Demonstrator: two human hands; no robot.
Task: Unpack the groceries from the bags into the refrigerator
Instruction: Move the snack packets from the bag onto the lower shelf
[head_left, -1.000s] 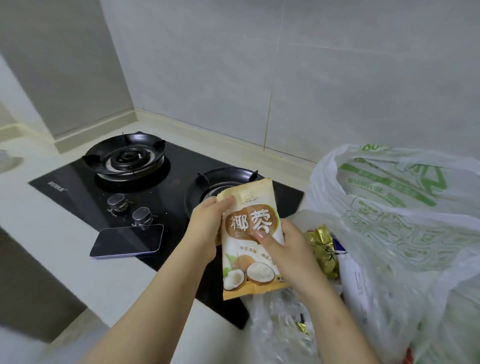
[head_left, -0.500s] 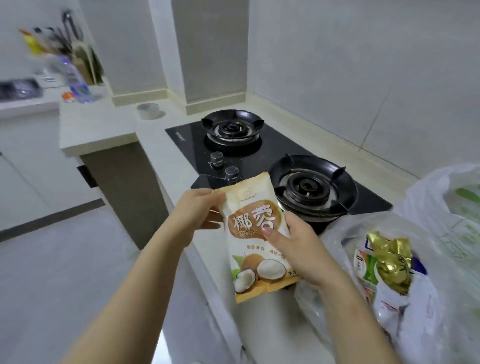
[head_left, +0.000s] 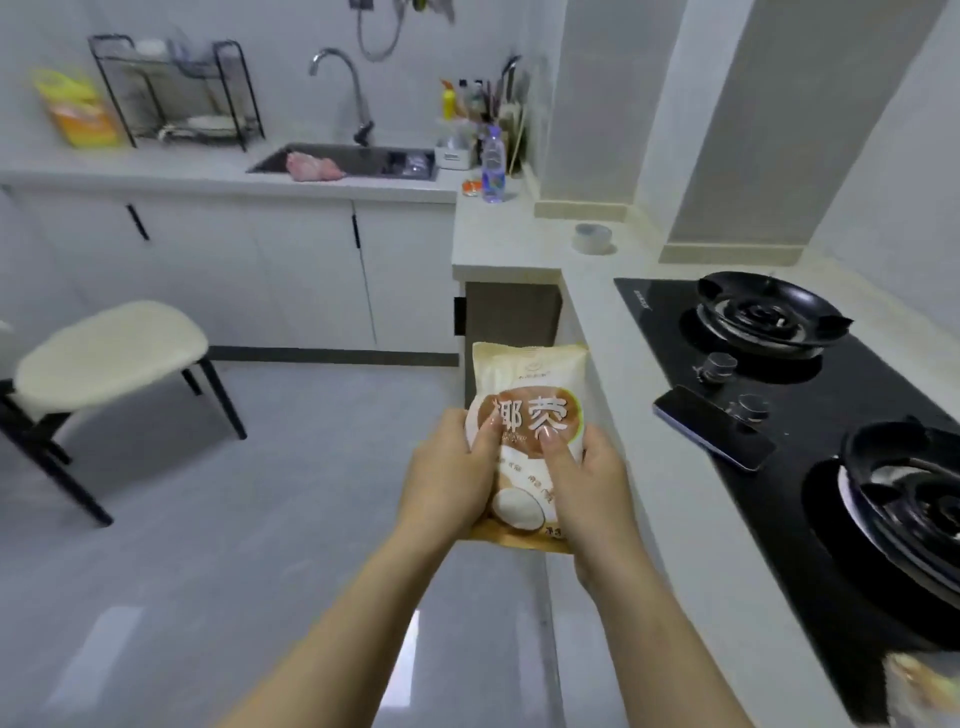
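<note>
A cream and brown coconut snack packet (head_left: 527, 384) is held upright in front of me, over the floor just left of the counter edge. My left hand (head_left: 449, 475) grips its lower left side with the thumb across the label. My right hand (head_left: 589, 491) grips its lower right side, thumb on the front. A blurred scrap of a grocery bag (head_left: 919, 686) shows at the bottom right corner. No refrigerator is in view.
A black gas hob (head_left: 810, 395) with two burners lies on the white counter (head_left: 649, 457) at the right, with a phone (head_left: 714, 427) on its edge. A tape roll (head_left: 592, 238), sink (head_left: 343, 161), bottle (head_left: 493, 163) and dish rack (head_left: 176, 88) are farther back. A cream stool (head_left: 111, 358) stands on the grey floor at left.
My view has swung left, away from the grocery bags and the hob, toward the kitchen floor and sink. The packet came along, and my left hand slid from its top edge down to its side.
</note>
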